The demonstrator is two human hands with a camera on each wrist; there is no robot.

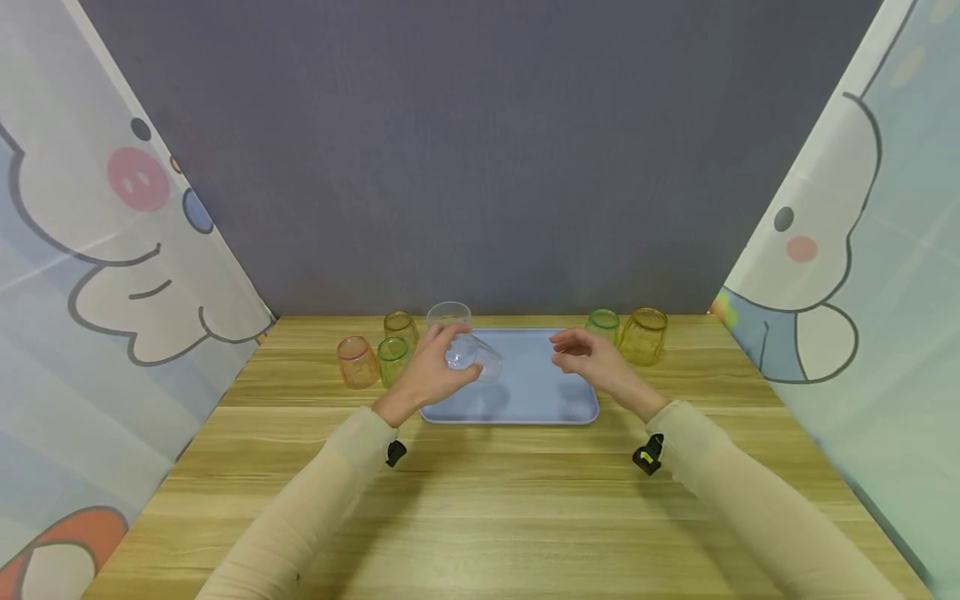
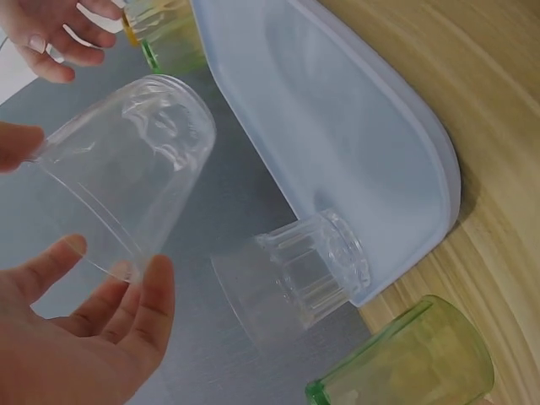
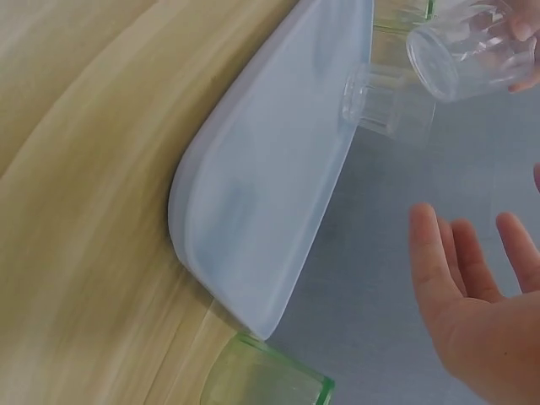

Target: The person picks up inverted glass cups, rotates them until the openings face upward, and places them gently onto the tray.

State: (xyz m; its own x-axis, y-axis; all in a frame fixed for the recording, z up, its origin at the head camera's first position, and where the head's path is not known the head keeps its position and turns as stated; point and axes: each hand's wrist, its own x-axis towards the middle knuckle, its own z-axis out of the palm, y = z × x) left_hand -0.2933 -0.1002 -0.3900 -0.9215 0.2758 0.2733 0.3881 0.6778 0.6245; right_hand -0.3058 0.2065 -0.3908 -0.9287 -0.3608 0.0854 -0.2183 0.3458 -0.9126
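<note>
My left hand (image 1: pixel 435 371) grips a clear cup (image 2: pixel 135 160) near its rim, thumb on one side and fingers on the other. The cup is tilted above the left part of a pale blue tray (image 1: pixel 540 375), its base toward the right. Behind that hand, a second clear cup (image 2: pixel 291 274) stands upright on the tray's back left corner, partly hidden in the head view. Over the tray's right side, my right hand (image 1: pixel 596 362) hovers with relaxed, slightly bent fingers and holds nothing. A green cup (image 1: pixel 602 323) is just behind it.
Left of the tray stand a pink cup (image 1: pixel 357 363), a green cup (image 1: pixel 393 362) and an amber cup (image 1: pixel 402 327). A yellow cup (image 1: pixel 643 337) is at the back right. A grey panel (image 1: pixel 495 167) rises behind the wooden table (image 1: pixel 517 508), with printed cloths on both sides.
</note>
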